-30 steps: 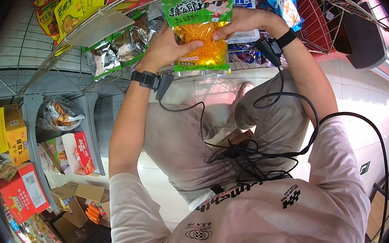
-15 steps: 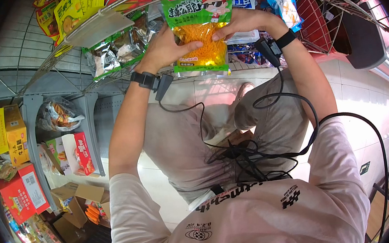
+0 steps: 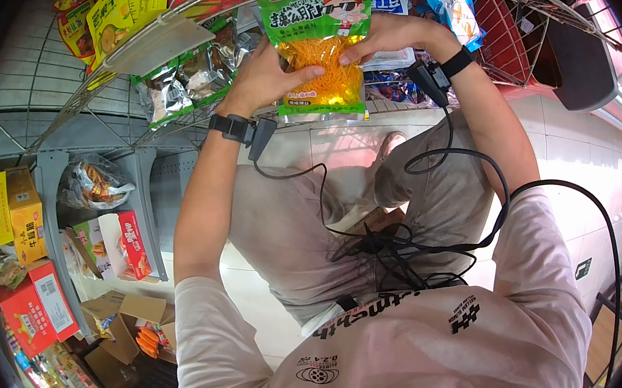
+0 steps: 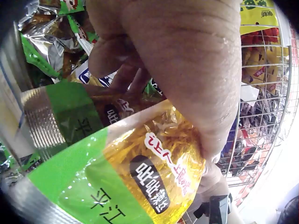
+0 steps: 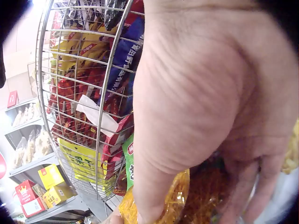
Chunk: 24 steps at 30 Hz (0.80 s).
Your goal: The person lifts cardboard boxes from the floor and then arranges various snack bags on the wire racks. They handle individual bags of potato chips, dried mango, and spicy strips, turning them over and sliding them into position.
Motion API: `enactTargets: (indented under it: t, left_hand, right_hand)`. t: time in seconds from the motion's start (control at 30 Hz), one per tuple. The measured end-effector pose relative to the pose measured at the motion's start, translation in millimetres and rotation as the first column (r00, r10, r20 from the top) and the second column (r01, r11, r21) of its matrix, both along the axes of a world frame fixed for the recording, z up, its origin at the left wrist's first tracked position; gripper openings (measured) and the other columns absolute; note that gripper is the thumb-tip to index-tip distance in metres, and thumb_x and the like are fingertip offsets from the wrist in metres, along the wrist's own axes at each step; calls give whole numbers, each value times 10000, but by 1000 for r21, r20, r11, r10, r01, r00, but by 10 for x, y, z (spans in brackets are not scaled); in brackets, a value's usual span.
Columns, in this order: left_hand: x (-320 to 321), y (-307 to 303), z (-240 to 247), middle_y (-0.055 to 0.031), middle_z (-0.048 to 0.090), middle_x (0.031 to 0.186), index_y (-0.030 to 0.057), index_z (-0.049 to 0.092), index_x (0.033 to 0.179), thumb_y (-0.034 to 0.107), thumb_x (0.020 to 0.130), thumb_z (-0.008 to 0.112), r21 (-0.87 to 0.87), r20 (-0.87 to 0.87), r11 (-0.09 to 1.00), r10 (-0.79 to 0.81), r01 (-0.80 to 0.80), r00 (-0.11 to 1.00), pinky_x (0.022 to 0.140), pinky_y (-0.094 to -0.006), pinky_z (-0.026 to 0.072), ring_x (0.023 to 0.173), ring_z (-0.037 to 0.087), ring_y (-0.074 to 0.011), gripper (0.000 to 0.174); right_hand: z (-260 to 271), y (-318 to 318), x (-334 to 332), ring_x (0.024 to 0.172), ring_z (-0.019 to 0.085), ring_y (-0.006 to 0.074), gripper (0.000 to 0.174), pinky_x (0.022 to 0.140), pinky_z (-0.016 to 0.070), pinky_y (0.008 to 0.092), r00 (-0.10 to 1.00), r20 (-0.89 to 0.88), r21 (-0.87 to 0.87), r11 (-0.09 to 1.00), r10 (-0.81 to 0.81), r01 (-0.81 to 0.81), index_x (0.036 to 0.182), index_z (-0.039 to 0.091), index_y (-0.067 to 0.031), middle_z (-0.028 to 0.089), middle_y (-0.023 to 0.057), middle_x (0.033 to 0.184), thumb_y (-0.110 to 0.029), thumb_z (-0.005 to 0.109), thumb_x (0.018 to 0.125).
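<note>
A green-topped snack bag [image 3: 319, 22] with orange shreds in its clear middle is held upright at the front of the wire basket. The left hand [image 3: 261, 78] grips its left side, thumb across the front; the right hand [image 3: 393, 36] grips its right side, thumb on the front. In the left wrist view the left hand [image 4: 182, 60] is above the bag [image 4: 145, 172], fingers behind it, with another similar green-ended packet behind. The right wrist view shows the right hand [image 5: 201, 93] with its thumb over the orange part of the bag [image 5: 177, 196].
The wire basket [image 3: 74, 105] holds silver-green packets [image 3: 193, 81], yellow bags [image 3: 111, 22] and a blue-white packet [image 3: 454, 8]. Grey shelving [image 3: 55, 213] at the left carries boxes and a bagged item. Black cables [image 3: 438, 245] loop across the lap, and an open carton [image 3: 141, 306] stands lower left.
</note>
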<state>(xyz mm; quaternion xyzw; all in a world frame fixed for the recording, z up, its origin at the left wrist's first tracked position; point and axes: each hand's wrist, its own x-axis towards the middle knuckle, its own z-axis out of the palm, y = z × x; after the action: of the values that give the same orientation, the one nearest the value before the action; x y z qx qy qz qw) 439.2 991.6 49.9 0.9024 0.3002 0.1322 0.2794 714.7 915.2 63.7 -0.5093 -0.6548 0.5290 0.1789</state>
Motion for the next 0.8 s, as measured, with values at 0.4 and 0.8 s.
enactTargets:
  t: [0.4, 0.8]
  left_hand:
    - [2, -18, 11, -218, 550, 1422, 72, 513, 1431, 622, 761, 815, -32, 7, 999, 11, -11, 1000, 1076, -458, 461, 1314, 550, -391, 918]
    - [-7, 13, -39, -221, 556, 1412, 74, 513, 1431, 612, 769, 815, -57, 26, 998, -1, 3, 1000, 1072, -452, 464, 1306, 557, -390, 906]
  right_hand:
    - [-41, 10, -1, 1110, 678, 237, 685, 880, 588, 356, 1000, -6, 8, 1000, -2, 2, 1379, 591, -85, 690, 121, 1246, -475, 799, 856]
    - [-24, 19, -3, 1130, 681, 248, 685, 884, 587, 360, 1000, 20, -18, 1000, 9, -9, 1389, 580, -73, 683, 139, 1267, -465, 791, 869]
